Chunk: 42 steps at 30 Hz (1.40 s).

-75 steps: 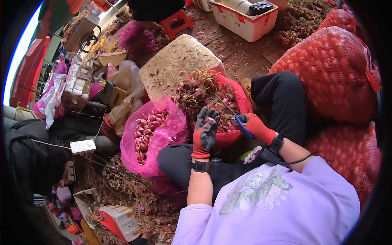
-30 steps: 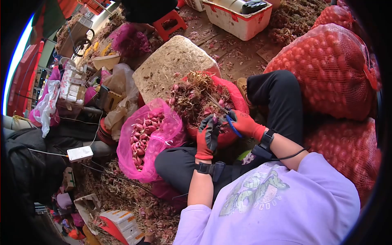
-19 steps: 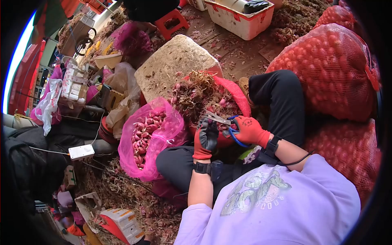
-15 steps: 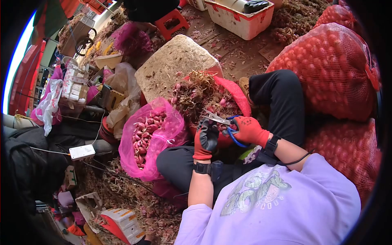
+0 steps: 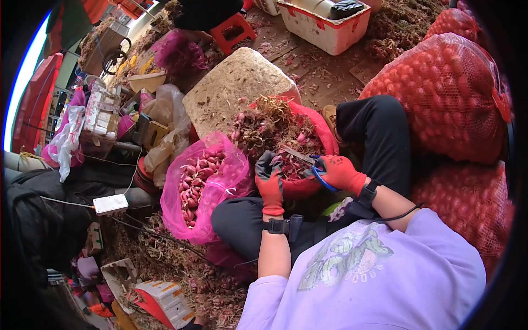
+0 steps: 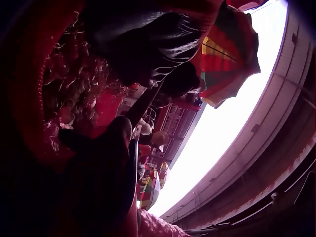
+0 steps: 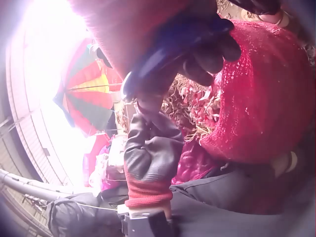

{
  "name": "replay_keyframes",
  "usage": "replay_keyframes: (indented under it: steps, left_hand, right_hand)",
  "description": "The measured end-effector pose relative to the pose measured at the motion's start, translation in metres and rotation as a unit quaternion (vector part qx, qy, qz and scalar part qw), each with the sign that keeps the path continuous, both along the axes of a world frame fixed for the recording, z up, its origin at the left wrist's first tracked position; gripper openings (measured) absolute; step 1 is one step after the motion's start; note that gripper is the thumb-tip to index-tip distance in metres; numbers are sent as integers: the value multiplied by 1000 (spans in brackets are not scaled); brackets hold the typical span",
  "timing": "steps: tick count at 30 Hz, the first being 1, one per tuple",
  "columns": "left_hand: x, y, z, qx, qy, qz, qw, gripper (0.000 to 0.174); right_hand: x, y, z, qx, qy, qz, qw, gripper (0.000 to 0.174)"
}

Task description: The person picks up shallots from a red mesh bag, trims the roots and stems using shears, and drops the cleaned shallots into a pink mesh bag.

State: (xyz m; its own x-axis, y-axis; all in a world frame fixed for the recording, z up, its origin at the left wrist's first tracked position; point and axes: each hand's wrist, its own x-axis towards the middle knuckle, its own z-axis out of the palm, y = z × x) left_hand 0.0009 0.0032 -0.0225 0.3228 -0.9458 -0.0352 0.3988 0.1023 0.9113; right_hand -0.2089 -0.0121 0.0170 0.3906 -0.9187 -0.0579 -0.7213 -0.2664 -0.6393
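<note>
My right hand (image 5: 341,173), in a red and black glove, grips blue-handled scissors (image 5: 297,154). Their blades point left over the red mesh bag (image 5: 330,132), which is full of untrimmed shallots (image 5: 258,129) with dry roots and tops. Just left of the blade tips is my gloved left hand (image 5: 269,181), its fingers curled about a shallot (image 5: 276,159) that is mostly hidden by them. In the right wrist view the left hand (image 7: 153,153) is close below the scissors (image 7: 168,54). A pink mesh bag (image 5: 179,159) of cleaned shallots (image 5: 195,179) stands left of the left hand.
A dirty pale foam slab (image 5: 231,88) lies beyond the bags. Large red net sacks (image 5: 440,93) of bulbs stand at the right. A white foam box (image 5: 324,33) sits at the back, near a red stool (image 5: 231,33). Dry peelings (image 5: 187,275) cover the ground at left.
The scissors first closed in toward the left hand, blades overlapping its fingertips. Since then the left hand has drawn back a little to the left and turned, its fingers more curled.
</note>
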Motion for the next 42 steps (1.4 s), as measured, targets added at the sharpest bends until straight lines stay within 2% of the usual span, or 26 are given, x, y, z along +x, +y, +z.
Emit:
replay_keyframes:
  steps: [3, 6, 9, 11, 15, 18, 20, 21, 23, 24, 26, 27, 28, 30, 31, 33, 35, 36, 38, 39, 41, 42]
  left_hand:
    - [-1, 1, 1, -8, -11, 10, 1000, 49]
    - [-1, 1, 6, -3, -7, -6, 1000, 50]
    - [1, 1, 1, -8, -3, -19, 1000, 49]
    - [2, 1, -1, -16, -16, -23, 999, 47]
    - [1, 0, 1, 9, 75, -46, 996, 42]
    - [4, 1, -4, 7, 143, -72, 987, 40]
    - [4, 2, -1, 6, 153, -81, 985, 40]
    - [2, 2, 5, 4, 118, -60, 991, 40]
    - [-4, 3, 18, -1, 47, -16, 999, 41]
    - [-6, 4, 20, -20, -39, -16, 999, 41]
    - [-11, 6, 24, -58, -210, -15, 976, 42]
    - [-12, 7, 26, -88, -259, -30, 961, 42]
    - [-14, 8, 29, -96, -270, -43, 957, 41]
    - [-18, 11, 33, -114, -292, -69, 947, 39]
    - [-18, 10, 30, -120, -299, -73, 944, 43]
    - [-13, 5, 24, -112, -162, -18, 980, 42]
    - [14, -2, 14, -147, 15, 55, 988, 38]
    - [40, -4, 12, -182, 121, 99, 971, 36]
    - [68, -10, 22, -141, 253, 216, 932, 36]
    - [79, -8, 25, -108, 357, 183, 909, 38]
    - [71, -5, 18, -75, 320, 155, 932, 36]
    - [58, -5, 24, -58, 300, 140, 942, 35]
  right_hand:
    - [1, 2, 2, -35, 31, -5, 999, 53]
    - [4, 2, 11, -12, 40, 5, 999, 51]
    - [8, 4, 4, -39, 46, -1, 998, 49]
    - [8, 4, 0, -61, 41, 0, 997, 56]
    - [9, 8, -2, -69, -14, -6, 998, 58]
    - [9, 8, -13, -84, 4, -10, 996, 57]
    - [7, 6, -15, -23, 18, -2, 1000, 58]
    - [7, 5, -16, 7, 25, 2, 1000, 58]
    - [5, 4, -28, 35, -37, 5, 999, 52]
    - [6, 3, -25, 48, -68, 7, 997, 50]
    - [7, 1, -16, 138, -194, -20, 971, 41]
    - [9, -1, -10, 182, -256, -33, 949, 36]
    - [11, -4, -9, 265, -325, -59, 906, 33]
    - [14, -10, -4, 416, -450, -109, 783, 26]
    - [16, -9, 11, 396, -454, -112, 791, 26]
    - [16, -13, 8, 391, -439, -101, 803, 26]
    - [13, -16, 8, 383, -431, -97, 811, 25]
    - [10, -15, 11, 380, -430, -99, 813, 24]
    - [5, -14, 15, 371, -435, -118, 812, 23]
    - [1, -15, 18, 363, -440, -133, 811, 23]
    - [-8, -25, 3, 355, -433, -156, 814, 25]
    - [-6, -34, -7, 211, -347, -133, 904, 25]
